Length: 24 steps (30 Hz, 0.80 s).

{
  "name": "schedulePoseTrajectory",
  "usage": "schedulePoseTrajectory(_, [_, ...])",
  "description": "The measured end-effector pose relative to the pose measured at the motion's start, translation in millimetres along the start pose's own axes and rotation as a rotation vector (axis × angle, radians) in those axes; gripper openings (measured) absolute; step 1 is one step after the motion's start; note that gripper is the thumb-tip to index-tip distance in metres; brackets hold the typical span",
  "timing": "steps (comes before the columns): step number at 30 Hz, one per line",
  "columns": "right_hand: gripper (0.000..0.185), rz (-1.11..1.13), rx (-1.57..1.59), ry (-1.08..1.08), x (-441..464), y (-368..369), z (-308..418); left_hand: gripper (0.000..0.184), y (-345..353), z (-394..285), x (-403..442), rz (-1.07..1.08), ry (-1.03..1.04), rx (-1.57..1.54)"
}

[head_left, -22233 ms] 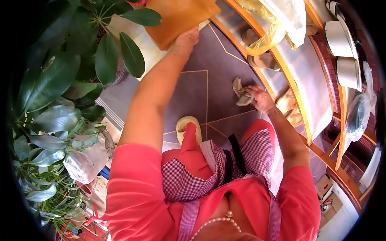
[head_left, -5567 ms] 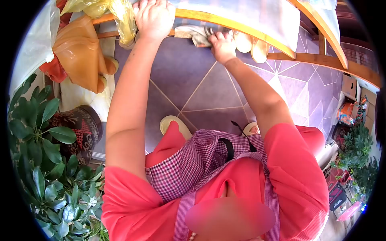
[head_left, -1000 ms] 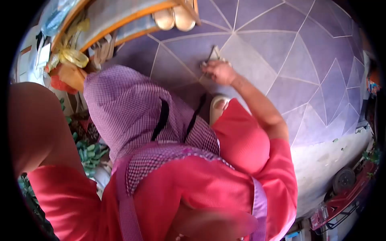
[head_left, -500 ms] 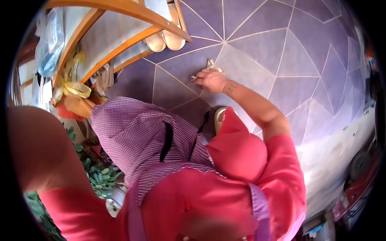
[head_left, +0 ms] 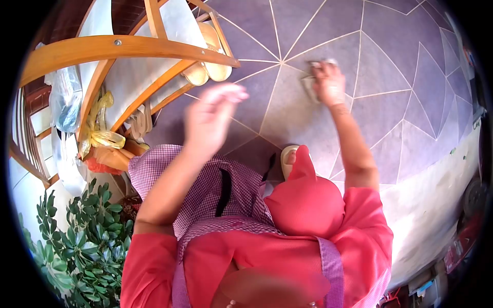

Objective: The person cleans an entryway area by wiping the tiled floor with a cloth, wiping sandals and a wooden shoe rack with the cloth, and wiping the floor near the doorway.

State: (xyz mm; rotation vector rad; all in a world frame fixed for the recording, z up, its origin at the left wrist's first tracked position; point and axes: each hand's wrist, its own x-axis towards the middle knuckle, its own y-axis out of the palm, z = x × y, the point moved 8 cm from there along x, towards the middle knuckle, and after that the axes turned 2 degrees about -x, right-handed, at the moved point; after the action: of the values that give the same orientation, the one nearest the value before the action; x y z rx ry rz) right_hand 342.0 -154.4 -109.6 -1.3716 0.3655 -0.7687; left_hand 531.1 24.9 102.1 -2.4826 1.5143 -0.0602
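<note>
Here, the rack (head_left: 128, 47) stands on the tiled floor (head_left: 390, 61), and the cloth (head_left: 309, 88) lies on that floor to the right of the rack, well apart from it. The right hand (head_left: 329, 84) is clamped on the cloth, pressing down with the fingers pointing away from the body; part of the cloth sticks out on the side facing the rack, and pale bits show at the fingertips. Nearer to the rack, just off its corner, the left hand (head_left: 214, 119) is raised in the air with bent fingers. Nothing shows in it, but blur hides whether fingers and thumb meet, so I cannot tell. Pale slippers (head_left: 219, 71) sit at the end of the rack nearest the hands. Against the rack's left part are a yellow bag (head_left: 107, 139) and, beyond it, a clear bag (head_left: 65, 115) with something blue inside. Below the rack in view are a leafy plant (head_left: 90, 246) and the person's checked apron (head_left: 197, 200). One worn shoe (head_left: 285, 163) rests right of the rack, nearer the body than the cloth.
</note>
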Motion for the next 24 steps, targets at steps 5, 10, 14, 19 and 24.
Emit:
schedulePoseTrajectory(5, [0.063,-0.257,-0.044,0.408,-21,-88,-64,0.077,14,182,-10,0.154,-0.497,0.564])
schedulePoseTrajectory(10, [0.064,-0.212,0.426,-0.234,41,-67,78,0.103,-15,266,-17,-0.333,-1.036,0.390])
schedulePoseTrajectory(14, [0.058,0.136,0.180,-0.274,66,42,135,0.115,-7,277,-10,-0.336,-1.203,0.500])
schedulePoseTrajectory(19, [0.044,0.164,0.147,-0.298,74,52,114,0.127,2,277,-5,-0.326,-1.237,0.583])
schedulePoseTrajectory(24, [0.041,0.003,0.107,0.183,50,20,-1,0.140,0,282,9,-0.420,-1.279,0.428])
